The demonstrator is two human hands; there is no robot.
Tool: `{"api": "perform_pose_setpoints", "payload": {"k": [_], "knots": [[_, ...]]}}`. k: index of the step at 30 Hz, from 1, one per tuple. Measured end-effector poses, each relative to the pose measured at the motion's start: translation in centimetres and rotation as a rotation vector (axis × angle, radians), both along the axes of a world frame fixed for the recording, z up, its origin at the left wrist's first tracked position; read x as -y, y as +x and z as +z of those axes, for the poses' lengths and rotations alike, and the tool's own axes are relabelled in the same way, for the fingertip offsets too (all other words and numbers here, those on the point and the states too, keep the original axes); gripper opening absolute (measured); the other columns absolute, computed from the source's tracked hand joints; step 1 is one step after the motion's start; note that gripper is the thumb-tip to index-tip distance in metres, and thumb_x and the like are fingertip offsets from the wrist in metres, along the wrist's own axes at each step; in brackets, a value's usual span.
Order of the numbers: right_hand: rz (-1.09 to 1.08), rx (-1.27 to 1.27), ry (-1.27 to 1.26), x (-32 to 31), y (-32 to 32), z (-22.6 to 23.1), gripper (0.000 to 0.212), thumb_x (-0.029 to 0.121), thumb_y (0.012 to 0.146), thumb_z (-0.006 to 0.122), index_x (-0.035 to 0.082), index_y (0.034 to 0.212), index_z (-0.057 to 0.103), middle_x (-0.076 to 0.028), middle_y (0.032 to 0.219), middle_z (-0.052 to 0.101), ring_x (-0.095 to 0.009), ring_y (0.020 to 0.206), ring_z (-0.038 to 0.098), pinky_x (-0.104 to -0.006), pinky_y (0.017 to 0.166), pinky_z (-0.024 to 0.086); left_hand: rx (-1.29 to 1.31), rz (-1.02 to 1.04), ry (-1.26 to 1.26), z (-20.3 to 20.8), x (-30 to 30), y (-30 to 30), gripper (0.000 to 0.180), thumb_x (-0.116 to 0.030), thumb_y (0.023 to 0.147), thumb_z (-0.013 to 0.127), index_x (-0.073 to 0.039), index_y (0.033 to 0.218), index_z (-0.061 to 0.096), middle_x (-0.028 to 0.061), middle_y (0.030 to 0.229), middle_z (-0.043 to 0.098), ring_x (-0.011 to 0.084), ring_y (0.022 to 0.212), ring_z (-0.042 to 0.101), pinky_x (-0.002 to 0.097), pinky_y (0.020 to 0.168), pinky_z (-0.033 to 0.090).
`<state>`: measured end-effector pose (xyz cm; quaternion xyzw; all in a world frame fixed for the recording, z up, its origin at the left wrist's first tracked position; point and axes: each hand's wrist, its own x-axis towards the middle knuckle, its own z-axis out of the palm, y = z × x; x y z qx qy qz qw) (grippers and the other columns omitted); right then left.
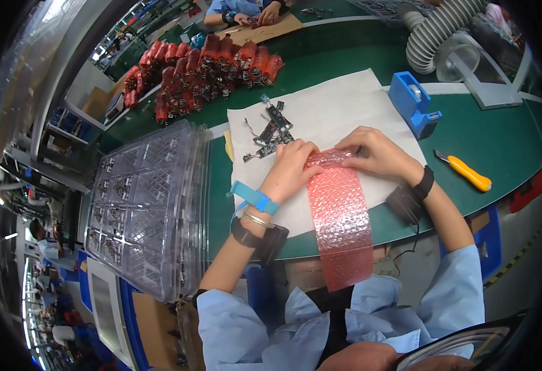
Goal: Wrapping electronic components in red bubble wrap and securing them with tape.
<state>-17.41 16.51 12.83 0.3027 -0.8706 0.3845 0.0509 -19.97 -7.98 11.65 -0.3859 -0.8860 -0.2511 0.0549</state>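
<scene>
A long strip of pink bubble wrap (341,216) hangs over the table's front edge toward me. Its far end is folded over into a roll, and what lies inside cannot be made out. My left hand (290,167) grips the left end of that fold, fingers closed. At the fold's right end my right hand (376,153) pinches the wrap between thumb and fingers. Just beyond my left hand, several small black circuit boards (275,127) with short wires lie on a white sheet (332,102).
Stacked clear plastic trays (138,204) holding small parts stand at left. Red-wrapped bundles (212,65) are piled at the back left. On the right are a blue tape dispenser (412,102), a yellow-handled cutter (469,173) and a ribbed hose (441,37). Across the table, another person's hands (258,17) work.
</scene>
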Motion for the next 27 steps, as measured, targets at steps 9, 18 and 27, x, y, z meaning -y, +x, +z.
{"api": "perform_pose_setpoints", "payload": {"k": [9, 18, 27], "knots": [[0.149, -0.295, 0.39, 1.8, -8.0, 3.8, 0.029, 0.006, 0.079, 0.065, 0.006, 0.108, 0.065, -0.011, 0.108, 0.065, -0.029, 0.101, 0.059, -0.0375, 0.09, 0.046, 0.106, -0.008, 0.08, 0.0, 0.7, -0.6, 0.032, -0.032, 0.077, 0.075, -0.009, 0.097, 0.066, 0.0048, 0.092, 0.06, 0.023, 0.092, 0.051, 0.0337, 0.086, 0.035], [0.384, -0.639, 0.513, 9.4, -15.4, 0.0, 0.027, 0.009, 0.077, 0.064, 0.016, 0.103, 0.066, -0.005, 0.115, 0.06, -0.022, 0.108, 0.057, -0.0367, 0.091, 0.044, 0.11, -0.036, 0.179, -1.1, 0.6, -0.8, 0.034, -0.033, 0.075, 0.076, -0.01, 0.098, 0.067, 0.0045, 0.092, 0.06, 0.023, 0.092, 0.05, 0.0335, 0.088, 0.034], [0.419, -0.635, 0.519, 8.7, -14.1, 2.9, 0.028, 0.015, 0.072, 0.072, 0.011, 0.099, 0.065, -0.006, 0.109, 0.063, -0.023, 0.102, 0.059, -0.0395, 0.098, 0.042, 0.142, -0.026, 0.199, -1.4, 1.1, -1.2, 0.035, -0.034, 0.074, 0.077, -0.01, 0.097, 0.067, 0.0059, 0.092, 0.058, 0.0243, 0.094, 0.049, 0.0345, 0.088, 0.035]]}}
